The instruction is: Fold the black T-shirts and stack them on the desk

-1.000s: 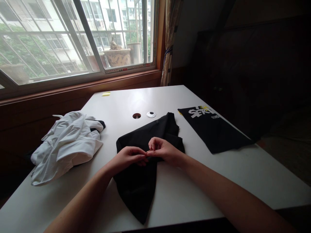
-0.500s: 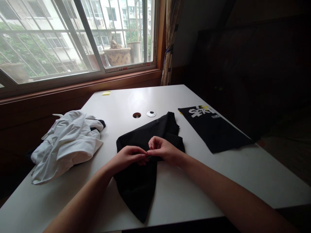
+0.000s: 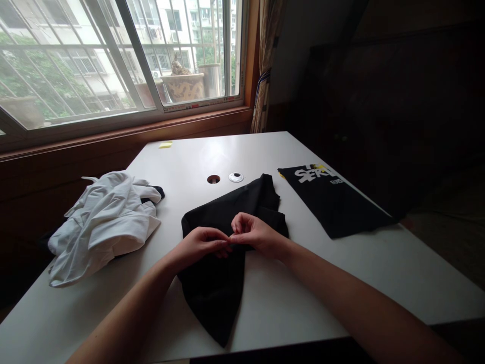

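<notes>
A black cloth garment (image 3: 215, 298) lies loosely folded on the white table, its lower end narrowing to a point near the front edge. Over its middle, my left hand (image 3: 206, 242) is closed, thumb and fingers pinched together. My right hand (image 3: 253, 232) is pinched too, its fingertips meeting those of my left hand. What the fingertips hold is too small to make out against the black fabric.
Crumpled white cloth (image 3: 106, 222) lies at the left of the white table (image 3: 303, 298). A folded black garment with white lettering (image 3: 333, 207) rests at the right. Behind are a round hole (image 3: 213, 179), a round cover (image 3: 236, 177) and a yellow note (image 3: 165, 144).
</notes>
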Demonstrator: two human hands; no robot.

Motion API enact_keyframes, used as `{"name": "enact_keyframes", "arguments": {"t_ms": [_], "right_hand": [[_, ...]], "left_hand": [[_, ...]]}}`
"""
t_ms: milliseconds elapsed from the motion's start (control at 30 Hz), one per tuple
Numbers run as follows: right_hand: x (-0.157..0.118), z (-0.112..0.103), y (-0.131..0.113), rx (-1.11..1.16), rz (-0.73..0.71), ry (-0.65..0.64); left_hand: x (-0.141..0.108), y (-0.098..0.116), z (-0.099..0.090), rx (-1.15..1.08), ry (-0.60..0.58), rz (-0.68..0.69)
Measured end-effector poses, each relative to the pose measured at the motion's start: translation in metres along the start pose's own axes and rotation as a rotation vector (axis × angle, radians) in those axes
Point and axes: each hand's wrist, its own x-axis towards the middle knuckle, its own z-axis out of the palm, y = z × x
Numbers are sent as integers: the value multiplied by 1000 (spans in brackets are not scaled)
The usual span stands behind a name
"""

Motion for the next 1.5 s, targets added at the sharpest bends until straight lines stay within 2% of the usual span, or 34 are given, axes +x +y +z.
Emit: {"name": "enact_keyframes", "arguments": {"t_ms": [733,1100,1300,1500], "right_hand": [[0,1,-1,12,-21,-27],[0,1,-2,-8,-39,-10],[1,-4,5,-205,-112,12],[1,-2,4,-514,-306,83]], "left_hand": [[-1,0,-1,5,-21,25],[-2,2,-1,8,6,29],[-1,-1,3,86,98,108],[2,-5,7,321,206,217]]}}
